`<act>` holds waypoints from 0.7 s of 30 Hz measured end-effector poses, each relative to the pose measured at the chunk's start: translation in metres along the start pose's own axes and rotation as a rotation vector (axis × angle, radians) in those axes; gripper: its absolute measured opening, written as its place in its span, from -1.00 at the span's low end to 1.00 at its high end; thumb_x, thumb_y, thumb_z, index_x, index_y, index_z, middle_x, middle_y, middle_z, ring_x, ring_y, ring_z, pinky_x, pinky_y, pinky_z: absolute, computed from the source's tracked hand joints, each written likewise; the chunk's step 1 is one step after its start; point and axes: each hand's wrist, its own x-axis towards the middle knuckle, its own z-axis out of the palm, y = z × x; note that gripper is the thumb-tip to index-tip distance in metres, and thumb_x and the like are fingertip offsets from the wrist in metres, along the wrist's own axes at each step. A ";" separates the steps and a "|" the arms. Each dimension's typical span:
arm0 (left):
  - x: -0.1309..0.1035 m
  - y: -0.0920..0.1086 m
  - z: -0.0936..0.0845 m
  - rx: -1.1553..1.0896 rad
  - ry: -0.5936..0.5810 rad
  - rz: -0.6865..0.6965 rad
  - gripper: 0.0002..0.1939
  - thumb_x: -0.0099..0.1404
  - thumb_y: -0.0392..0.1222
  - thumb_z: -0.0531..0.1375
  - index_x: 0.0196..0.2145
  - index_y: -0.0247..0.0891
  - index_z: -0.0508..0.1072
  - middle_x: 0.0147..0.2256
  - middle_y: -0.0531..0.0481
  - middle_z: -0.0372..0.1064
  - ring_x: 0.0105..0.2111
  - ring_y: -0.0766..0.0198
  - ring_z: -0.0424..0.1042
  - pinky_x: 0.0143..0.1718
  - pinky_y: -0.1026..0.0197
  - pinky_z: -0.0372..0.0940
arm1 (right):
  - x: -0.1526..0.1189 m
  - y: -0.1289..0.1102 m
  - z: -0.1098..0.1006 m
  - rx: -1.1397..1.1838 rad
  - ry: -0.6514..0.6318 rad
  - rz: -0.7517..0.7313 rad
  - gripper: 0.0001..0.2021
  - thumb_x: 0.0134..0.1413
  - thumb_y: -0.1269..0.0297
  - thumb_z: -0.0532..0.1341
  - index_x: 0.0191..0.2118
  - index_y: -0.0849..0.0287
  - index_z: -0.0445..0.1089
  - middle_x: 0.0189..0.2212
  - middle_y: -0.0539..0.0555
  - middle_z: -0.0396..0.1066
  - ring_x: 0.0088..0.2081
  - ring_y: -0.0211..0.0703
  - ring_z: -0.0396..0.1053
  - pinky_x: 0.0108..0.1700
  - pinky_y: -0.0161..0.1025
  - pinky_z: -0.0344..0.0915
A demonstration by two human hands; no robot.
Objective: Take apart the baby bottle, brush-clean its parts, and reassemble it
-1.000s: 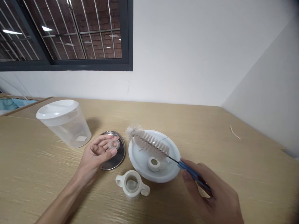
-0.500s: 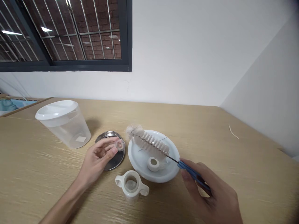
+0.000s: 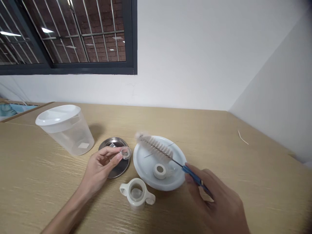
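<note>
My left hand point(image 3: 103, 165) pinches a small clear round piece point(image 3: 125, 152) between thumb and fingertips, over a round metal dish point(image 3: 122, 170). With my right hand point(image 3: 216, 198) I grip a bottle brush point(image 3: 156, 146) by its blue handle. Its white bristles hang over a white bowl point(image 3: 143, 180), pointing up and left toward the clear piece but apart from it. Inside the bowl lies a white ring point(image 3: 160, 171) with a clear part beside it, and thin wire-like pieces. A baby bottle point(image 3: 137, 204) with two white handles stands upright and uncapped in front of the bowl.
A translucent pitcher point(image 3: 70, 136) with a white lid stands at the left. On the right of the wooden table point(image 3: 207, 130) lies a thin pale strip point(image 3: 243, 137). A white wall and a barred window are behind the table.
The brush and my right hand have shifted slightly left, and the bristles are blurred. The clear piece in my left hand has turned a little.
</note>
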 end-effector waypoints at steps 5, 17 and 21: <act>0.002 -0.001 -0.001 0.010 0.003 0.006 -0.69 0.17 0.00 0.46 -0.22 -0.25 0.65 -0.12 -0.17 0.67 -0.05 0.09 0.64 0.03 0.20 0.48 | 0.000 -0.003 -0.002 0.066 -0.020 0.082 -0.77 0.31 0.33 0.22 0.05 0.08 0.45 -0.37 0.00 0.49 -0.47 -0.29 0.46 -0.46 -0.43 0.45; 0.003 -0.006 -0.005 0.057 0.009 0.041 -0.70 0.20 -0.01 0.44 -0.20 -0.25 0.66 -0.11 -0.18 0.66 -0.06 0.08 0.63 0.02 0.20 0.48 | -0.001 -0.002 -0.002 0.107 -0.054 0.012 -0.71 0.30 0.39 0.22 0.10 0.10 0.42 -0.35 0.00 0.46 -0.46 -0.32 0.43 -0.43 -0.45 0.45; 0.003 -0.005 -0.005 0.069 0.014 0.072 -0.72 0.20 -0.02 0.44 -0.21 -0.24 0.65 -0.11 -0.18 0.67 -0.06 0.06 0.63 0.02 0.16 0.48 | -0.001 0.000 -0.001 0.065 -0.047 -0.035 -0.69 0.28 0.41 0.24 0.11 0.12 0.44 -0.38 0.00 0.42 -0.47 -0.32 0.40 -0.47 -0.45 0.41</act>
